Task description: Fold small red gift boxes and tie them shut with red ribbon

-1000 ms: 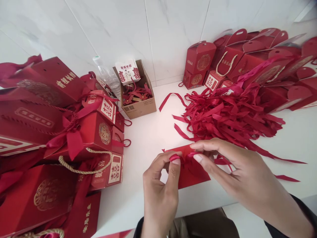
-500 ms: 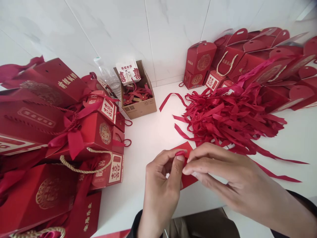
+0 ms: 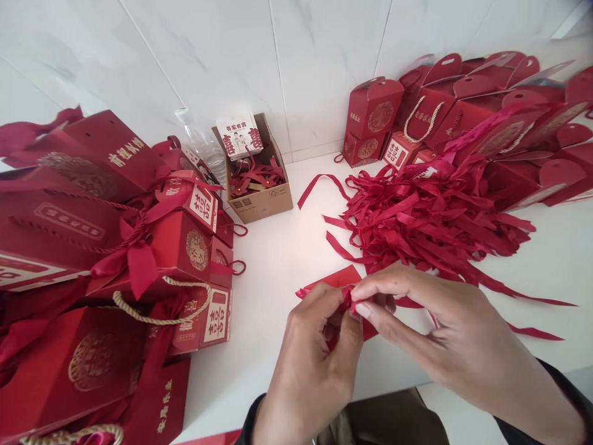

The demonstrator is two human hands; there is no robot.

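Both my hands meet close together near the table's front edge, over a red card or paper piece (image 3: 343,274). A red ribbon (image 3: 347,296) is pinched between the thumb and forefinger of my left hand (image 3: 319,358). My right hand (image 3: 430,321) grips the same ribbon just to the right, thumb and fingertips pressed together. One ribbon end sticks out left of my left forefinger, and another stretch shows below my right hand. The middle of the ribbon is mostly covered by my fingers. Just beyond my right hand lies a large heap of red ribbons (image 3: 435,216).
Red gift boxes (image 3: 180,247) with rope handles and bows are stacked on the left. More red boxes (image 3: 375,114) stand at the back right against the tiled wall. An open cardboard box (image 3: 264,207) holds cards and red pieces, beside a clear plastic container (image 3: 204,148).
My hands have come together, the left moving slightly right. My right fingertips now pinch the ribbon at my left fingers, and a ribbon end has appeared at the left.
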